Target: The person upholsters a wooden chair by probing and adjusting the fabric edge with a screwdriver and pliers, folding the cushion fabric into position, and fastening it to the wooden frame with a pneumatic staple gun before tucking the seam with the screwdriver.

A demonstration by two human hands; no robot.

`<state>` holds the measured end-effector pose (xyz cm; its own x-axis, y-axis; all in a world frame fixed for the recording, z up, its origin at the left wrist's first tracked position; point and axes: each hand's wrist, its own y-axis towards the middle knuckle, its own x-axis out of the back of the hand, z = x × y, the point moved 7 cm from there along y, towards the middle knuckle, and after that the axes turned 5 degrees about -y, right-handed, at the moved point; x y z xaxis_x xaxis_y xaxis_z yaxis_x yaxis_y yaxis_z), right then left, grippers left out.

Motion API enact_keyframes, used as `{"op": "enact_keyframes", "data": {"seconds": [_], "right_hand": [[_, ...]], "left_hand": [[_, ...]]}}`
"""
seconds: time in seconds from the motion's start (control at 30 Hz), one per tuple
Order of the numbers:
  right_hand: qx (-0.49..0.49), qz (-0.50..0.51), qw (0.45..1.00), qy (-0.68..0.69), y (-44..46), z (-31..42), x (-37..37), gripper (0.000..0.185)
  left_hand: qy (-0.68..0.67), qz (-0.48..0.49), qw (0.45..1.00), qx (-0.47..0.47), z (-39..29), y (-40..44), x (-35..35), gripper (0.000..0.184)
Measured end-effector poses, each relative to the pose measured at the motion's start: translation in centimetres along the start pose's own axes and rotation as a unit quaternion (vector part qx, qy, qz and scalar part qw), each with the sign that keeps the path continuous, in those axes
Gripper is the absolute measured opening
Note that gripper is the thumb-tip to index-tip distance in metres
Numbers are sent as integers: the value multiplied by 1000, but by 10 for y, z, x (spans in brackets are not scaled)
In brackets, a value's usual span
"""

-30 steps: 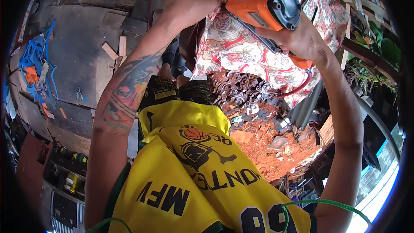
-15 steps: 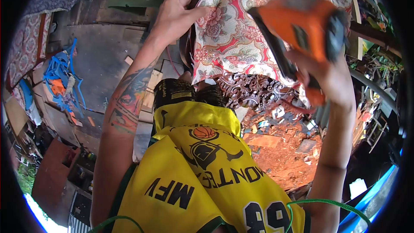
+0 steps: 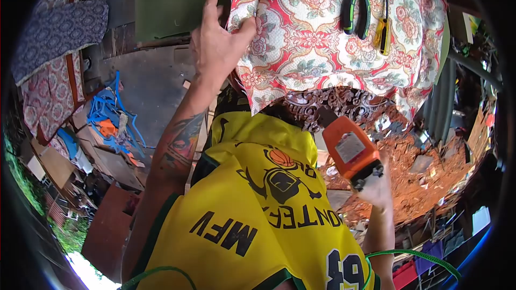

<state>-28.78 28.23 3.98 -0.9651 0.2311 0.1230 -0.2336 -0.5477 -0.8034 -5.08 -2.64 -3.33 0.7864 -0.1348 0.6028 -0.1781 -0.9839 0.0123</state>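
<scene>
My right hand [image 3: 378, 185] is wrapped round an orange and black staple gun [image 3: 349, 147], held low beside the carved wooden trim [image 3: 346, 104] under the fabric's front edge. My left hand [image 3: 217, 48] has its fingers spread at the left edge of the floral fabric [image 3: 309, 37], the thumb lying against the cloth. This red, white and beige fabric covers a broad surface. On top of it lie green and black pliers [image 3: 357, 11] and a screwdriver with a yellow handle [image 3: 383, 36].
A dark green panel [image 3: 172, 5] stands beyond my left hand. Blue straps [image 3: 110, 110] are heaped on the floor to the left, near a patterned cloth [image 3: 62, 35]. Reddish soil with scraps [image 3: 414, 182] lies at lower right. Grey pipes [image 3: 443, 94] stand at the right.
The staple gun in my right hand has come down from above the fabric to beside the trim. The pliers and screwdriver now show. My left hand remains at the fabric edge.
</scene>
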Motion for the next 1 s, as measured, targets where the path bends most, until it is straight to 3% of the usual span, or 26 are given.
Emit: {"op": "enact_keyframes", "data": {"seconds": [0.03,0.1,0.13,0.17,0.23,0.27,0.33,0.37,0.5,0.53,0.63,0.7,0.77,0.8,1.0], "right_hand": [[147,16,964,-220,-3,28,-14,52],[148,14,963,-226,-3,17,-21,52],[153,15,959,-238,-3,14,-25,52],[147,12,961,-235,-4,14,-29,52],[98,-9,978,-185,-4,11,-35,51],[96,-11,979,-182,-4,11,-37,51],[98,-30,977,-185,-5,10,-40,48],[98,-40,977,-187,-6,9,-41,47],[54,-34,982,-180,-8,3,-45,45],[93,-63,979,-173,-10,14,-46,43],[122,-112,973,-160,-16,15,-48,40],[119,-127,972,-156,-16,5,-48,39],[132,-126,963,-198,-15,-2,-51,34],[117,-118,966,-199,-15,-2,-52,29],[88,-142,964,-207,-19,-4,-51,28]], "left_hand": [[1,7,1000,-2,4,7,0,83],[-195,44,975,95,34,33,-2,67],[-239,42,967,72,36,44,1,56],[-270,54,956,101,42,48,3,56],[-299,92,944,105,28,48,6,78],[-298,96,944,105,27,44,7,78],[-107,137,985,13,17,33,2,101],[-83,158,984,21,17,26,-1,110],[-273,169,938,128,24,0,-19,102],[-340,157,914,159,29,-3,-24,100],[-376,110,915,94,29,1,-31,97],[-329,114,930,116,32,6,-34,102],[-194,72,977,56,29,15,-30,113],[-188,67,975,94,25,16,-27,125],[-220,168,957,83,24,-9,-27,142]]}}
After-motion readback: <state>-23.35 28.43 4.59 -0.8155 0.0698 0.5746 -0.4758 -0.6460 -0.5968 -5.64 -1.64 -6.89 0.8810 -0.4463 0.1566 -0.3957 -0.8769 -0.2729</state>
